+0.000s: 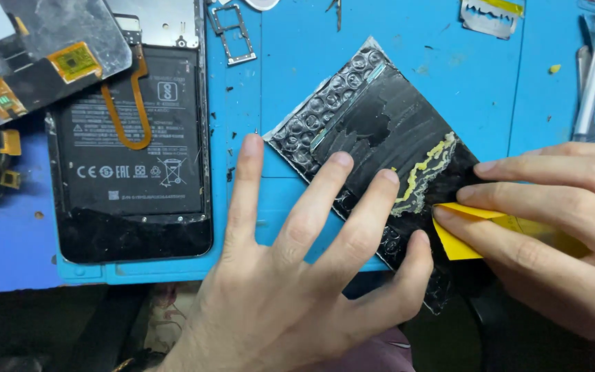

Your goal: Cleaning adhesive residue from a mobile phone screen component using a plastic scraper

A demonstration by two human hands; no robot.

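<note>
The black back panel (pixel 380 131) lies flat on the blue mat, turned diagonal so one corner points up and the near end hangs past the mat's front edge. Inner side faces up: dull black w/ scuffed grey patches, bubbly textured strip along the upper left edge, and a squiggly smear of yellowish glue residue toward the right. The yellow plastic scraper (pixel 459 234), a thin wedge, has its tip touching the panel right beside that residue.

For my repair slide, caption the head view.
Left hand pins a black rectangular panel while right hand presses a yellow plastic wedge against it.
</note>
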